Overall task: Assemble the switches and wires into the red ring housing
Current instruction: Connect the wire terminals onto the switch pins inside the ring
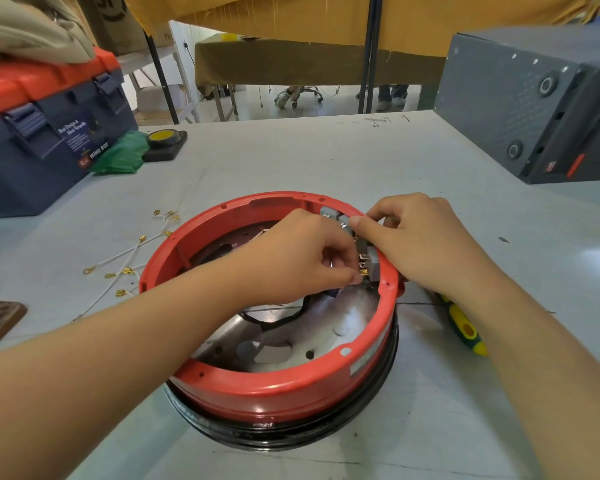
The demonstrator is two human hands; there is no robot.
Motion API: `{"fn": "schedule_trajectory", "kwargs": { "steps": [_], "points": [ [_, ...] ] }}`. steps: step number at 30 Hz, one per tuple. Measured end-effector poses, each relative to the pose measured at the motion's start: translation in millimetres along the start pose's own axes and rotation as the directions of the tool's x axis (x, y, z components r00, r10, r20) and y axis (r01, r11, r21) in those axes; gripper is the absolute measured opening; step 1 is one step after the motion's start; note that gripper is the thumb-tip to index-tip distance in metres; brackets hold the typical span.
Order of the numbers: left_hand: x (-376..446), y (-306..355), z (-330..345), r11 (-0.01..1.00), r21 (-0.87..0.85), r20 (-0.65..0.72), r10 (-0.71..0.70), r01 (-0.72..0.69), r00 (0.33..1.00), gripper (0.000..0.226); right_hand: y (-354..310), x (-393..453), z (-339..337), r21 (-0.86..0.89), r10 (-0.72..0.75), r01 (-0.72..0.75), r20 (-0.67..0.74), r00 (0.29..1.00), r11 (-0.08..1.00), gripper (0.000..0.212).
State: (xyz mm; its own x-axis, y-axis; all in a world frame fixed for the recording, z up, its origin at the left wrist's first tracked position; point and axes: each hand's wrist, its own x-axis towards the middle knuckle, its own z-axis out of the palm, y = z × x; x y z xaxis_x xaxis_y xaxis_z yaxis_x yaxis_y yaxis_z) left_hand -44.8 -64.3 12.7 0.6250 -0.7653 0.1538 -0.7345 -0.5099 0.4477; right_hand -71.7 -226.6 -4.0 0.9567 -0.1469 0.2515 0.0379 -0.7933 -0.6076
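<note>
Red plastic ring housing [278, 386] sits on a black rim at the near centre of the pale grey bench [291, 161], open side up, shiny metal plate visible inside.

Both hands meet at the housing's far right inner wall. Left hand [302, 251] reaches in over the ring, fingers curled, tips pinching a small brass wire terminal [363, 271] right against a grey block switch [373, 266] mounted on the wall. Right hand [420, 237] comes from outside the rim, fingers curled over the edge, thumb pressing by the upper grey switches [336, 218]; it seems to steady them, though the exact grip is hidden.

A black cable [284, 318] lies looped inside the ring, below the left hand.

Loose white wires with brass terminals [132, 265] lie on the bench just left of the housing. A yellow-and-green handled screwdriver [465, 329] lies right of it, partly under the right forearm. Far left: navy toolbox with orange lid [49, 133], black tape roll [165, 136]. Far right: dark grey metal case [534, 105].
</note>
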Motion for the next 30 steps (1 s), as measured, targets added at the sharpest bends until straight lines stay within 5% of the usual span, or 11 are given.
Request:
{"fn": "schedule_trajectory", "kwargs": {
  "steps": [19,26,30],
  "points": [
    [-1.0,2.3,-7.2,0.997,-0.03,-0.014,-0.071,0.07,0.997,0.006,1.0,0.8,-2.0,0.078,-0.031,0.032,-0.011,0.999,0.996,0.031],
    [-16.5,-11.3,-34.6,0.983,-0.078,-0.138,-0.175,0.166,0.975,0.007,2.1,0.3,2.5,0.373,0.059,-0.079,0.064,0.996,0.925,0.02],
    [-39.2,-28.0,-42.1,0.957,-0.173,-0.316,-0.279,0.234,0.907,0.01,2.9,0.2,3.3,0.524,0.104,-0.163,0.139,0.985,0.836,0.018]
  ]
}}
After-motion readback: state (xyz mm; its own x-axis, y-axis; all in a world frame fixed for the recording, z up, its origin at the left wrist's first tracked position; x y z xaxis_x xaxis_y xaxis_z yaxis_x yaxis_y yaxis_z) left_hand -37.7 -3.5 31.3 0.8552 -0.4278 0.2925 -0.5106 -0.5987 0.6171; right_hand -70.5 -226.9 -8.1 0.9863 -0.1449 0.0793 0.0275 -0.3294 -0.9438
